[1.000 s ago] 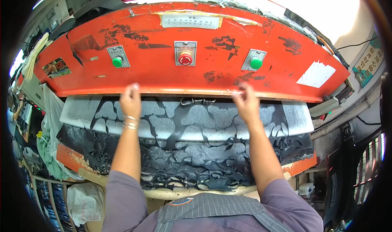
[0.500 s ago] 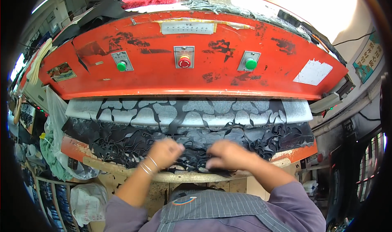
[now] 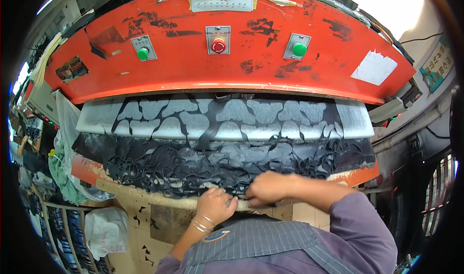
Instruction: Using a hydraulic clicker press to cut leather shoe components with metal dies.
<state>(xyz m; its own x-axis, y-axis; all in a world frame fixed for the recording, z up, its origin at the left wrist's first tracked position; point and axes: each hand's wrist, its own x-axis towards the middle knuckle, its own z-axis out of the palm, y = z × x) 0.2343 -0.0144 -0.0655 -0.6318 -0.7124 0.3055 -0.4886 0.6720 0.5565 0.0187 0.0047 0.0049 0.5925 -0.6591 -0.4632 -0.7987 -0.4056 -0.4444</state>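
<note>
At the front edge of the machine's bed lies a tangled heap of black scrap strips (image 3: 159,170), thin and curly. My left hand (image 3: 216,205), with thin bracelets at its wrist, is closed at the heap's near edge, close to my waist; what its fingers hold is hidden. Just right of it, my right hand (image 3: 271,189) is curled closed on the near strips, palm down and slightly blurred. Behind the heap, a black sheet with rounded cut-outs (image 3: 209,129) lies over a white pad (image 3: 99,117), its gaps showing pale grey.
A red press beam (image 3: 183,71) spans the far side, with green buttons (image 3: 299,49) and a red stop button (image 3: 218,45). Clear plastic and green cloth (image 3: 65,170) hang at left. A white bag (image 3: 106,230) sits below, near black scraps on the floor (image 3: 146,254).
Both hands have come nearer my body, and my left hand has moved right, close to my right. The view has tilted down slightly, showing more of the pad.
</note>
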